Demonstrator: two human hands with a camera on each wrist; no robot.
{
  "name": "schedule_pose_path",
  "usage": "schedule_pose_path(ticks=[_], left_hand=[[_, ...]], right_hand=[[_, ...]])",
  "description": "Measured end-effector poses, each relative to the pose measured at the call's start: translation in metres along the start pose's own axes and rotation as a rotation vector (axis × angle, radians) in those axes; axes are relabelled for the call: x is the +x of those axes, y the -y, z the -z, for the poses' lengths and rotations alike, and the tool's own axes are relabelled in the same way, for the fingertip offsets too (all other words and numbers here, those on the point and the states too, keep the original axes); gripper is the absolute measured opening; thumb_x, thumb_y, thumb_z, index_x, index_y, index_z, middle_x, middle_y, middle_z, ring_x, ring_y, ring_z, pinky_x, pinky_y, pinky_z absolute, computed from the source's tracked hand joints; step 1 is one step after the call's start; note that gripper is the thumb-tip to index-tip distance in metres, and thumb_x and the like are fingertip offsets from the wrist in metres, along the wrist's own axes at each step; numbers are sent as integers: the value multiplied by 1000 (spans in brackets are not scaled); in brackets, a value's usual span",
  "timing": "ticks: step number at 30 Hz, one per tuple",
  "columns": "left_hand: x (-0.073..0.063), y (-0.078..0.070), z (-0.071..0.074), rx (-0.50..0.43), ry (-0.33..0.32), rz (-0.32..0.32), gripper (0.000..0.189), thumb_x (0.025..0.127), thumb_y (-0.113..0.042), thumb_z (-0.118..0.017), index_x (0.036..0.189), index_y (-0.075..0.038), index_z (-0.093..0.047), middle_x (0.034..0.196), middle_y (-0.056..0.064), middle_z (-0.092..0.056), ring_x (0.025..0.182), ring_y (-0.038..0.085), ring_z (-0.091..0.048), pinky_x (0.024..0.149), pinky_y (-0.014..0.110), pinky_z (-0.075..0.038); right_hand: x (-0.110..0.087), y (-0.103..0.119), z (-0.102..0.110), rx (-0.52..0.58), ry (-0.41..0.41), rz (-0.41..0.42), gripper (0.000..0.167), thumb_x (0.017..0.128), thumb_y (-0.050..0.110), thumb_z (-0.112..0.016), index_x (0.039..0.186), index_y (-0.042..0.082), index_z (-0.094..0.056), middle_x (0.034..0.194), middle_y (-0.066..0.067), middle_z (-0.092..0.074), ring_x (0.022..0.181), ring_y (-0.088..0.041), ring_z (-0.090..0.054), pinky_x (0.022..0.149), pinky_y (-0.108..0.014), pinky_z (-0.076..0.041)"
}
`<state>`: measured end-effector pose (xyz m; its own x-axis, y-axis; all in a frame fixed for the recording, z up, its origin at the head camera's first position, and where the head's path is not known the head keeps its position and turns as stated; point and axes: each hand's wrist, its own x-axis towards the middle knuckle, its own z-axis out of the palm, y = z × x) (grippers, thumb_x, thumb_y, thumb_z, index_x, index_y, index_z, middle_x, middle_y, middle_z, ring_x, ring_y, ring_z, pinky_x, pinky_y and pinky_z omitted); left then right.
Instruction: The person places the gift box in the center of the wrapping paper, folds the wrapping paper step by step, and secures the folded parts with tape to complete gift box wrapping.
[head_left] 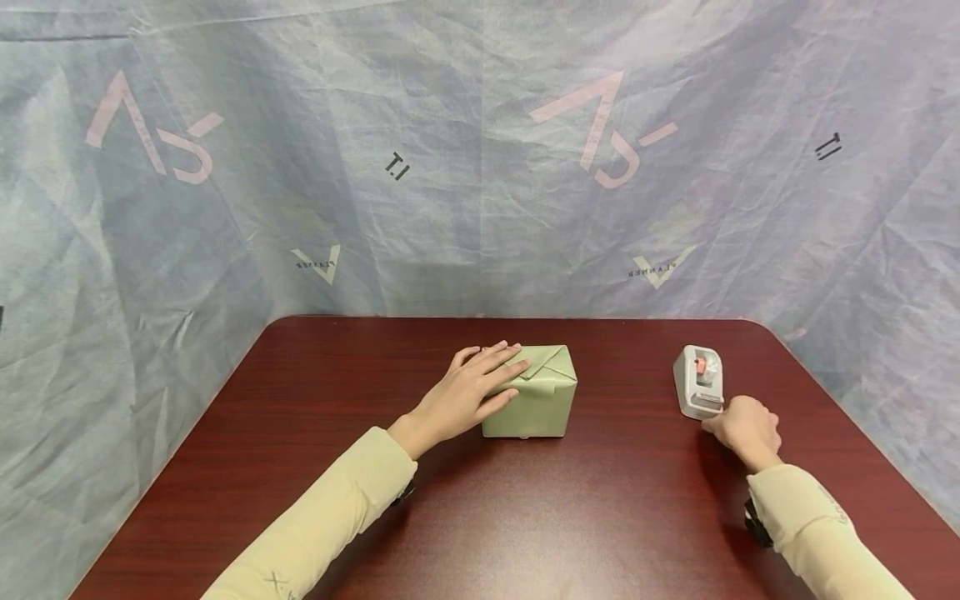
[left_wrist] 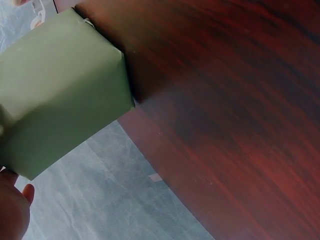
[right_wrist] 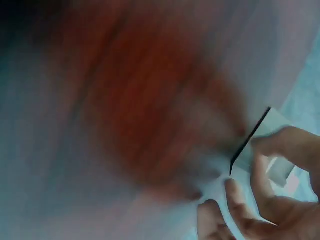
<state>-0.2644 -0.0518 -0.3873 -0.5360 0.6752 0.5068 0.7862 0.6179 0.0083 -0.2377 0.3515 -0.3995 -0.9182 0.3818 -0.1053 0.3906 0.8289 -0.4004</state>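
A box wrapped in light green paper (head_left: 528, 412) stands on the table, with folded flaps showing on its top. My left hand (head_left: 472, 385) rests on the box's upper left with its fingers spread and fairly straight. In the left wrist view, part of that hand shows beside a lower corner of the green box (left_wrist: 60, 85). To the right stands a white tape dispenser (head_left: 692, 383) with a small roll in it. My right hand (head_left: 746, 427) is at its near, cutter end. There the thumb and forefinger (right_wrist: 280, 142) pinch together; the tape's end is hidden by the fingertips.
The dark red wooden table (head_left: 375, 533) has rounded far corners. A grey-blue printed cloth (head_left: 480, 167) hangs behind it and along both sides. Between the box and the dispenser lies bare tabletop.
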Motion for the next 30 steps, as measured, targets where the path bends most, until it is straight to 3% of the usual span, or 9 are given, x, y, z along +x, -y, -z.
schedule_pose_path(ticks=[6, 12, 20, 24, 30], left_hand=[[1, 0, 1, 0, -10, 0, 44, 95, -38, -45, 137, -26, -43, 145, -2, -38, 134, 17, -35, 104, 45, -27], [2, -1, 2, -31, -19, 16, 34, 94, -39, -47, 122, -21, -50, 141, 0, -43, 132, 16, -38, 104, 46, -28], [2, 0, 0, -51, -18, 37, 31, 94, -40, -47, 117, -20, -50, 141, -1, -43, 132, 15, -38, 103, 47, -28], [1, 0, 0, -56, -15, 40, 31, 94, -40, -47, 118, -21, -50, 141, -1, -43, 132, 15, -37, 103, 47, -28], [1, -1, 0, -49, -13, 44, 30, 94, -40, -46, 117, -21, -50, 141, -2, -43, 133, 14, -36, 103, 47, -28]], right_hand=[[0, 1, 22, 9, -24, 23, 32, 75, 27, -64, 81, -4, -66, 93, -32, -58, 87, -48, -52, 57, -46, -44], [-1, 14, 35, 93, -89, 146, 25, 77, 21, -62, 78, -3, -69, 85, -24, -64, 82, -41, -56, 55, -37, -43], [-6, 38, 29, 193, -296, 301, 20, 78, 15, -64, 81, -4, -68, 76, -18, -68, 65, -22, -54, 53, -26, -37], [-10, 46, 25, 220, -340, 361, 14, 78, 11, -65, 83, -1, -68, 73, -15, -68, 57, -8, -52, 53, -25, -38], [-17, 57, 17, 260, -336, 459, 11, 79, 12, -66, 84, 3, -67, 77, -14, -69, 60, 7, -47, 56, -22, -38]])
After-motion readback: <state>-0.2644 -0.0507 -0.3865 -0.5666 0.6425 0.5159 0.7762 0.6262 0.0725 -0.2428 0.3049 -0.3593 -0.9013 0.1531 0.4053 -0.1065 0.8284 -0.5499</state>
